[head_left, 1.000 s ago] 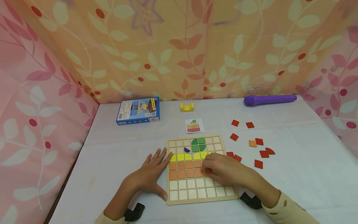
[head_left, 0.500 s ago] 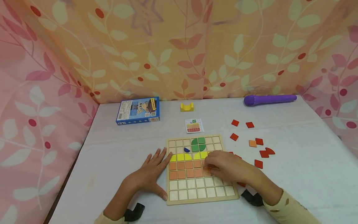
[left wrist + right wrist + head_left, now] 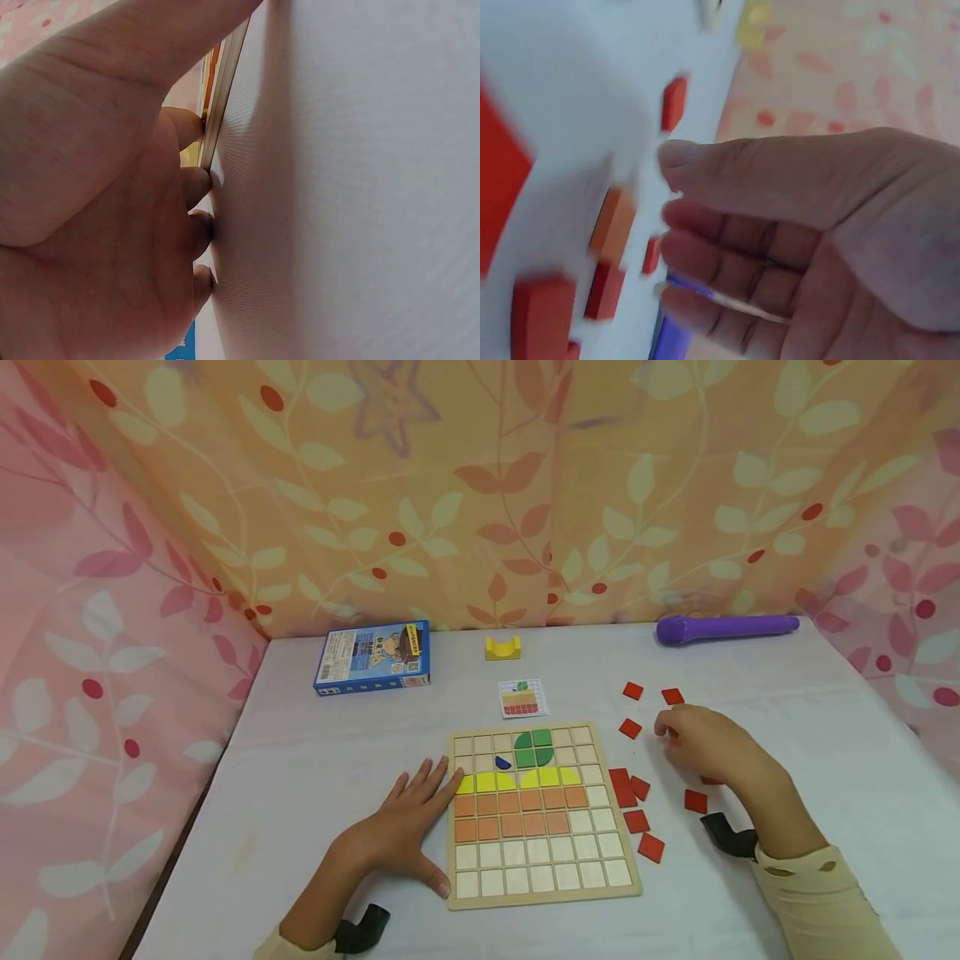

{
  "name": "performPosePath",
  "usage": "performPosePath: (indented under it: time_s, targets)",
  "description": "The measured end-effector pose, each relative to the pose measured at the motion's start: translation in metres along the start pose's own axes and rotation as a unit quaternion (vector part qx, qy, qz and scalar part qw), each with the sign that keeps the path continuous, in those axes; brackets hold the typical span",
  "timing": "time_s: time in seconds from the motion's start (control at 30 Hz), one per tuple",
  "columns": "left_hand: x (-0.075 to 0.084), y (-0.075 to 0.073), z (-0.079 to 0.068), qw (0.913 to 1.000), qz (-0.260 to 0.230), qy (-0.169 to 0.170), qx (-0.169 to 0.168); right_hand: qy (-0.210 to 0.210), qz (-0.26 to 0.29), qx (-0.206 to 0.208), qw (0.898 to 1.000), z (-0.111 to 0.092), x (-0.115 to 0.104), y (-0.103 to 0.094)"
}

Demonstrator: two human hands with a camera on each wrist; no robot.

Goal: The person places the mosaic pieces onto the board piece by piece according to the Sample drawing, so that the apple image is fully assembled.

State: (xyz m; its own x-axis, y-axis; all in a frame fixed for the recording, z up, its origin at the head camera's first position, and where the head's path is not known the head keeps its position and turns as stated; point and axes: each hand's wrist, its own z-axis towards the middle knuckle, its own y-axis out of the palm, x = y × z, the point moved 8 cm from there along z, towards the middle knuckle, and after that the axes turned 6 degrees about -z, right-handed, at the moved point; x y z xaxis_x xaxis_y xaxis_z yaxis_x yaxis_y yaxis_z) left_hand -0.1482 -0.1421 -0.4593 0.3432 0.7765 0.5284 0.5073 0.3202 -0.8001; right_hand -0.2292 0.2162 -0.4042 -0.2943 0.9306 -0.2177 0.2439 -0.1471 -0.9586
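A wooden grid board [image 3: 543, 877] lies on the white table, with rows of orange tiles [image 3: 510, 825] and yellow tiles [image 3: 486, 783], a green cluster [image 3: 533, 748] and a small blue piece [image 3: 503, 762]. My left hand [image 3: 401, 827] rests spread at the board's left edge, fingertips and thumb touching it. Right of the board, my right hand [image 3: 708, 745] hovers over loose tiles. In the right wrist view its thumb and fingers are apart with nothing between them; a loose orange tile [image 3: 613, 225] lies just beyond the fingertips, beside a red tile [image 3: 604, 289].
Several red tiles [image 3: 636, 821] lie right of the board. Behind it are a small pattern card [image 3: 522, 699], a yellow notched block [image 3: 502, 648], a blue box [image 3: 372, 658] and a purple microphone-shaped object [image 3: 727, 628]. A patterned curtain [image 3: 480, 510] hangs at the back.
My right hand has left the board and moved right and away over the loose tiles. The uncovered orange rows now show on the board. My left hand has stayed put.
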Motion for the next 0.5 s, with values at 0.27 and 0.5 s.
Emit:
performPosePath:
  time_s: [0.27,0.5]
  targets:
    - [0.000,0.001,0.001,1.0000,0.002,0.002,-0.001,0.021,-0.003,-0.032,0.999,0.004,0.028,0.010]
    - [-0.001,0.001,0.001,1.0000,0.005,0.002,0.000,0.019,0.003,-0.034,0.999,0.005,0.027,0.011]
